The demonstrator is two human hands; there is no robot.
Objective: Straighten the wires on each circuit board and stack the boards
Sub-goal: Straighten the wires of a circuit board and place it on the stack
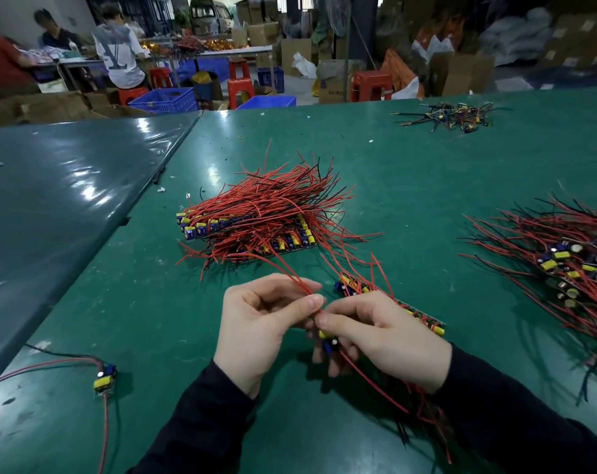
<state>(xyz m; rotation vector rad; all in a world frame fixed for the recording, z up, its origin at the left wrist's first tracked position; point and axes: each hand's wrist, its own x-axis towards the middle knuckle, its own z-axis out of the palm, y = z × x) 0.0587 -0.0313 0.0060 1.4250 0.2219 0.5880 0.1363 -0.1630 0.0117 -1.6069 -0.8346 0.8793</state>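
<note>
On the table (410, 172) I see a stack of circuit boards (256, 227) straight ahead, behind my hands. A second heap of boards (570, 258) lies to the right, a small pile of parts (451, 116) far back right, and a single board (104, 378) near left.

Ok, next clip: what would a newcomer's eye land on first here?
Probably the big heap of circuit boards at the middle of the green table, red wires fanning up and out. Then the two hands in front of it: the left hand pinches red wires, the right hand grips a board strip.
</note>
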